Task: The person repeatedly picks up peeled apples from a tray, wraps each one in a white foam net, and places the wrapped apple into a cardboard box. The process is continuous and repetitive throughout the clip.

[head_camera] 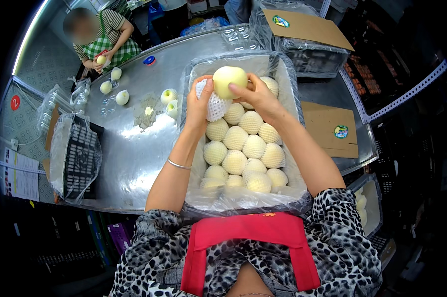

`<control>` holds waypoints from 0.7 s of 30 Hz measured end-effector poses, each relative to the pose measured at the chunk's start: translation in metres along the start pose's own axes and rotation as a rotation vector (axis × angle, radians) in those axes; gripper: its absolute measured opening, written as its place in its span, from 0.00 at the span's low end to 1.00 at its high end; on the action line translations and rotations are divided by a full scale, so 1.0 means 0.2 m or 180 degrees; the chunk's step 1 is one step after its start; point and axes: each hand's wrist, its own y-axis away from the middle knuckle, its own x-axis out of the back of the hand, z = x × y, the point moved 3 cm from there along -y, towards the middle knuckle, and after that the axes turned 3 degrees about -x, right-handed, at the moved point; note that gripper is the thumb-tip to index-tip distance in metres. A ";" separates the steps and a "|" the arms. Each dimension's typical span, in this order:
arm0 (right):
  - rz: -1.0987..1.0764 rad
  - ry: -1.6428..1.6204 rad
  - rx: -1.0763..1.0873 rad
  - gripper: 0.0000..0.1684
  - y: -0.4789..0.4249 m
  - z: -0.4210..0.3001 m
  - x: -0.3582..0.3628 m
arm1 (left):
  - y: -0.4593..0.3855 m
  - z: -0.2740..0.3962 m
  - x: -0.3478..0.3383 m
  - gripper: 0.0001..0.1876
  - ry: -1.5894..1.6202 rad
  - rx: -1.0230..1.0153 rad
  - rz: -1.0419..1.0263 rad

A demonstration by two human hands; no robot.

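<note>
Above the far end of a plastic-lined crate (pixel 297 148), my right hand (pixel 262 97) grips a pale yellow, round fruit (pixel 229 80) that looks like an apple or pear, with no net on it. My left hand (pixel 199 105) holds a white foam net sleeve (pixel 218 107) against the fruit's lower left side. Several more fruits in foam nets (pixel 234 138) fill the crate in rows below my hands. Left of the crate, a netted fruit (pixel 168 96) lies on the metal table, and a second netted fruit (pixel 172 108) touches or nearly touches the crate.
Across the metal table (pixel 134 148), a co-worker (pixel 110 37) holds a fruit near several netted ones. A black plastic crate (pixel 80 159) stands at the left. Cardboard sheets (pixel 329 128) and a wrapped box (pixel 312 55) are at the right. A blue-and-red round object (pixel 149 61) lies farther back.
</note>
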 end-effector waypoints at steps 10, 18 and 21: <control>-0.0006 -0.2342 -0.0195 0.48 -0.02 -0.06 0.12 | -0.05 -0.05 0.09 0.21 -0.0650 -0.0543 0.0574; -0.0387 -0.2246 -0.0235 0.48 0.02 -0.11 0.10 | 0.02 0.05 0.01 0.20 -0.3254 -0.1844 0.0413; -0.0249 -0.1816 -0.0214 0.44 0.05 -0.12 0.06 | 0.00 0.02 0.02 0.21 -0.2775 -0.1833 0.0496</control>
